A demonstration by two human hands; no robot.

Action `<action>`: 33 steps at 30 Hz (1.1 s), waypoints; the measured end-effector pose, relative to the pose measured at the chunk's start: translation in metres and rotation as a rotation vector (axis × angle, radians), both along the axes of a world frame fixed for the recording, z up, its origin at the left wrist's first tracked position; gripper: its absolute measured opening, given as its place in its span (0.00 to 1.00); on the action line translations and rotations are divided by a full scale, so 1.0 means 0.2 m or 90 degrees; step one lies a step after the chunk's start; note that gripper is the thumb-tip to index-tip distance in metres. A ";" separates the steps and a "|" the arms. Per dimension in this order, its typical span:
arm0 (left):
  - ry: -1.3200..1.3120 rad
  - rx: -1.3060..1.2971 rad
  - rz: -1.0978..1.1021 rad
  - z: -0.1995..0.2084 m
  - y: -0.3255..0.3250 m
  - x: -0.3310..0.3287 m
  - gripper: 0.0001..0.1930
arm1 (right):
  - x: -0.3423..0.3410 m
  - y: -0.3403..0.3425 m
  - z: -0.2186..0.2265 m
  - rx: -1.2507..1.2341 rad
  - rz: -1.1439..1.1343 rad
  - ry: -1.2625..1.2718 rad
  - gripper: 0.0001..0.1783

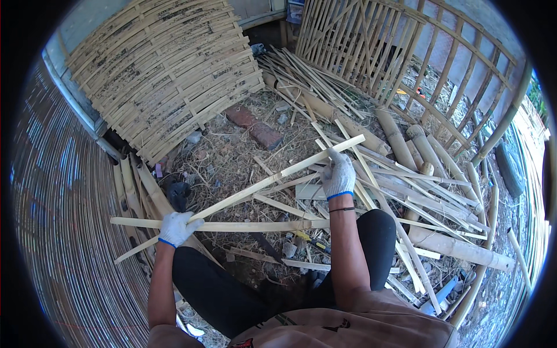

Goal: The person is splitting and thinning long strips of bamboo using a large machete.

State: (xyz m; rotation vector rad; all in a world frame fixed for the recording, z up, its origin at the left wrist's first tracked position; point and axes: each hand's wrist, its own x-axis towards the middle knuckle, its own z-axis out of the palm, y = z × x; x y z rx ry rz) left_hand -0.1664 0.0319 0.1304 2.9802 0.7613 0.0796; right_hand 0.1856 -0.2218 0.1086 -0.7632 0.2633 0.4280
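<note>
Left hand (177, 228): white-gloved grip clamping the long pale bamboo strip (255, 188) at its low end.
Right hand (338, 175): gloved grip closing around the same strip.
Risk: strip could be snapping if bent hard.

Gloved left hand (177, 227) closed around the lower part of a long split bamboo strip (261, 185); gloved right hand (338, 174) gripping it higher up. Strip slanted upward to the right, crossing a second bamboo strip (232, 225) lying level. Woven bamboo panel (168, 69) behind, brick (255, 127) on littered ground, bamboo poles (418, 145) at right.
</note>
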 end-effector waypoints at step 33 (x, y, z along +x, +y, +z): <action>-0.460 0.020 0.539 -0.14 0.21 -0.26 0.23 | 0.20 -0.60 0.15 -0.070 -0.516 -0.270 0.12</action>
